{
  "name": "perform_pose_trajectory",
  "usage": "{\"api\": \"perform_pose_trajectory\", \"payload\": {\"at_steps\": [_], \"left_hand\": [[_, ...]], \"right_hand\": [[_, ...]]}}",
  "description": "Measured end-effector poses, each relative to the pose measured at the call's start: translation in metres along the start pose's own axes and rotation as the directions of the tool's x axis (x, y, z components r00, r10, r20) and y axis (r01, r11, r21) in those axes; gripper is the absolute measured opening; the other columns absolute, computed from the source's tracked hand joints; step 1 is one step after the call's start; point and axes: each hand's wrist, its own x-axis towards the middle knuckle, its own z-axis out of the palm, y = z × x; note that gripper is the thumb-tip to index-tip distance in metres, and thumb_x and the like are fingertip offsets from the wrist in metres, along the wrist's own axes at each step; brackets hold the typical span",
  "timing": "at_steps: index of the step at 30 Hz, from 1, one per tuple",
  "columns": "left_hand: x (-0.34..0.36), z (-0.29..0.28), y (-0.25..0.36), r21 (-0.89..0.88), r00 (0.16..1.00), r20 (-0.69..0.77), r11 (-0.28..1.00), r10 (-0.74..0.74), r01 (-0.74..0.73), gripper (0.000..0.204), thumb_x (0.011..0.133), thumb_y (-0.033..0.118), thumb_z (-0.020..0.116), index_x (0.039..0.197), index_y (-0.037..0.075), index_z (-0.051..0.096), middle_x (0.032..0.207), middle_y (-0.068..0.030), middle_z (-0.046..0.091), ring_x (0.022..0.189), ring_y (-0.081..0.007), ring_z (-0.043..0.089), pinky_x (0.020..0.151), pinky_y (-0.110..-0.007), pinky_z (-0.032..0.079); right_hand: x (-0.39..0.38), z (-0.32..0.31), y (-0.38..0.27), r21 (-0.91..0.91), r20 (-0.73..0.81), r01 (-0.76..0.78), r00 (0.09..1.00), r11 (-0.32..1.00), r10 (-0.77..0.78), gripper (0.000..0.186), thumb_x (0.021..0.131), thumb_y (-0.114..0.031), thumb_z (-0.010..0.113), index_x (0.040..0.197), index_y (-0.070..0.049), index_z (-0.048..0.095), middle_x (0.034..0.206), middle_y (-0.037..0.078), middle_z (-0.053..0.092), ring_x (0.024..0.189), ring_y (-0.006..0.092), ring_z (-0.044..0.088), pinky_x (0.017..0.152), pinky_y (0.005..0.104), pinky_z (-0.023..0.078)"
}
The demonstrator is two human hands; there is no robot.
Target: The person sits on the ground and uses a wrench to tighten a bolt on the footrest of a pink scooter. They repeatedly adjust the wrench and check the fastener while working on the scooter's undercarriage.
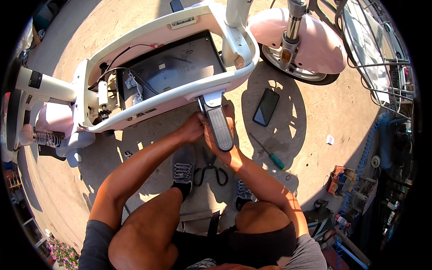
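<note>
A grey and black folding footrest [219, 128] juts toward me from the side of a pink and white scooter body [173, 105]. My left hand [194, 127] is closed at the footrest's left edge, close to its hinge and bracket; its fingertips are partly hidden. Beneath the footrest lies my right hand [229, 120], showing at both sides of it, its fingers curled up near the bracket. Whatever sits between the fingers of either hand is covered. Inside the open body are a dark tray [180, 63], loose wires and a white cylindrical part [103, 93].
On the concrete lie a black phone [266, 107], a green-handled screwdriver [276, 160] and black-handled scissors [210, 174] between my shoes. A pink front fender [315, 42] with its wheel stands at far right. Tools and a blue coiled hose [362, 157] crowd the right side.
</note>
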Motion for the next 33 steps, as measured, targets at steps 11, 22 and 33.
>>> {"api": "perform_pose_trajectory", "payload": {"at_steps": [11,22,33], "left_hand": [[0.005,0.004,-0.005,-0.020,0.998,0.023,0.998,0.054,-0.054,0.028,0.091,0.017,0.059,0.115,0.004,0.061,0.117,-0.0134,0.064,0.111,-0.0218,0.059,0.097,-0.038,0.046],[0.007,0.006,0.003,-0.211,0.999,0.048,0.977,-0.009,0.019,0.031,0.089,0.014,0.062,0.118,0.004,0.059,0.118,-0.0103,0.061,0.114,-0.0197,0.057,0.098,-0.037,0.047],[0.017,0.005,0.006,-0.222,0.977,0.063,0.958,0.202,-0.184,0.027,0.088,0.010,0.067,0.114,0.005,0.062,0.115,-0.0058,0.063,0.109,-0.0137,0.057,0.093,-0.033,0.050]], "right_hand": [[0.013,-0.012,0.001,-0.253,0.045,0.243,0.970,0.937,-0.239,0.019,0.079,-0.011,0.071,0.094,-0.001,0.064,0.089,0.018,0.060,0.085,0.0373,0.053,0.074,0.0471,0.042],[0.018,-0.013,0.011,-0.313,0.001,0.284,0.954,0.906,-0.298,0.014,0.072,-0.014,0.064,0.084,-0.008,0.066,0.084,0.010,0.056,0.082,0.0304,0.049,0.073,0.0417,0.040],[0.024,-0.026,0.010,-0.326,0.036,0.324,0.943,0.888,-0.331,0.016,0.068,-0.015,0.064,0.083,-0.008,0.064,0.089,0.008,0.059,0.086,0.0280,0.052,0.076,0.0401,0.041]]}}
